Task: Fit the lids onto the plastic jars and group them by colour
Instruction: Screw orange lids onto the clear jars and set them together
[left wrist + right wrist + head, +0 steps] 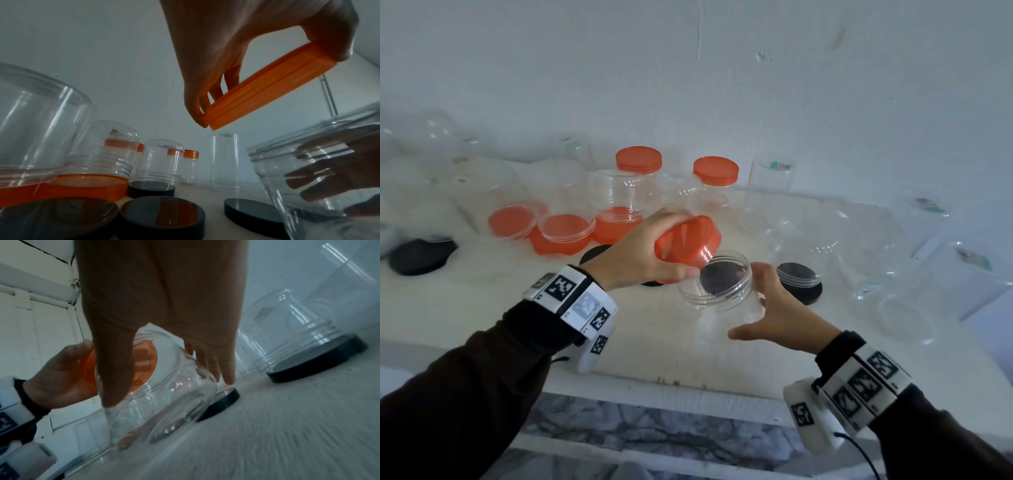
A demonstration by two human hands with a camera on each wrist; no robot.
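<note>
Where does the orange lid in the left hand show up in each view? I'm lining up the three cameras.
Head: orange lid at centre, tilted above the clear jar.
Left wrist: upper right, edge-on under the fingers.
Right wrist: centre left, seen through the jar.
Shared landmark: that clear jar.

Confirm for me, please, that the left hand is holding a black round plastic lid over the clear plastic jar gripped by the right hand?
Not quite: the round plastic lid in the left hand is orange, not black, as the head view shows. The rest holds: it is tilted over the open mouth of the clear plastic jar, gripped by the right hand.
</note>
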